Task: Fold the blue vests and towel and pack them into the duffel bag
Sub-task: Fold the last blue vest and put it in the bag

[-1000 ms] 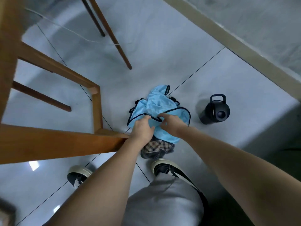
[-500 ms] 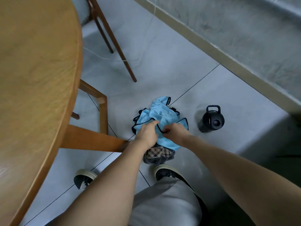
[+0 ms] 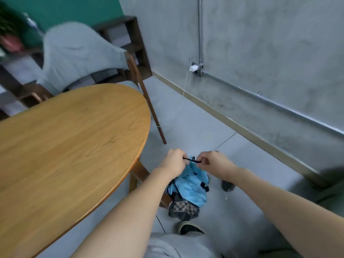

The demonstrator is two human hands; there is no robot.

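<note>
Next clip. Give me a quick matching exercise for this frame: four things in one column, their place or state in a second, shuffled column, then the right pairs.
Things:
1. vest
2. table
3. charger
4. plaid bag

Places or states:
A. plugged into the wall socket
B. on the floor, under the hanging blue cloth
C. held up by its black trim, by the left hand and the right hand
D. to the person's left, bare wooden top

Pairs: 1-C, 2-D, 3-A, 4-B
</note>
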